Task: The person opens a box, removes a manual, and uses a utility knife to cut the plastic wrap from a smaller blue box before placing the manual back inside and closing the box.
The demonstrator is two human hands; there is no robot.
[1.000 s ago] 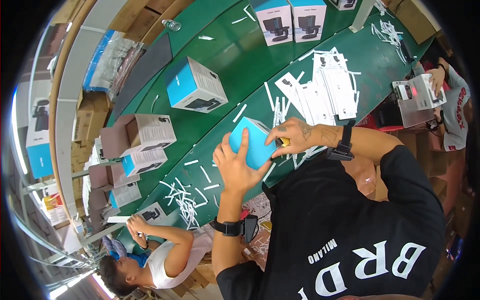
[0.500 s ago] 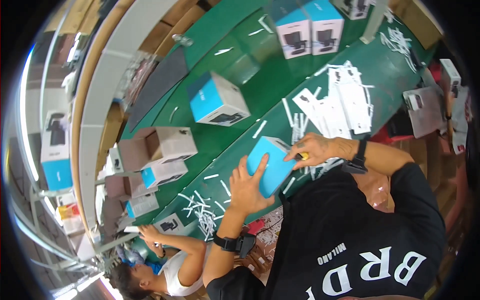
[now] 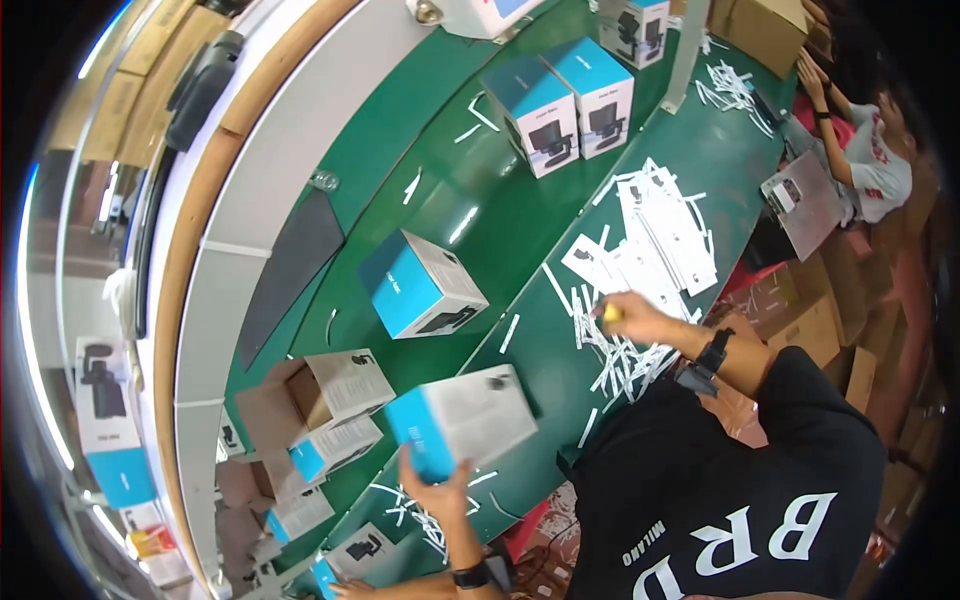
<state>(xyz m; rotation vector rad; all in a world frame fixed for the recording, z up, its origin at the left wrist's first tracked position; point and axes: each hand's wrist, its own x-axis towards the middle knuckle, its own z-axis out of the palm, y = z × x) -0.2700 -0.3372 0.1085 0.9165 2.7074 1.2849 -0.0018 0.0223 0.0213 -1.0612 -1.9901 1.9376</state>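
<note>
A blue and white product box point(image 3: 482, 414) is tilted up at the table's near left side. My left hand point(image 3: 440, 492) grips it by its blue end, fingers spread along the lower edge. Farther right, my right hand point(image 3: 642, 318) is closed around a small yellow tool point(image 3: 612, 313), most of which my fingers hide, so its kind is unclear. That hand is above a scatter of white paper strips point(image 3: 622, 352). Just beyond it lies a pile of white printed sheets point(image 3: 655, 228).
A closed blue and white box point(image 3: 425, 285) sits mid-table, with two more point(image 3: 575, 105) farther back. Open boxes point(image 3: 335, 390) stand at the left beside a co-worker's arm point(image 3: 385, 588). A white post point(image 3: 687, 60), a cardboard carton point(image 3: 762, 30) and another co-worker point(image 3: 870, 150) are at the right.
My left hand has carried the box left, away from my right hand, and its white printed side now shows. My right hand has come off the box, keeping the yellow tool. The view has shifted.
</note>
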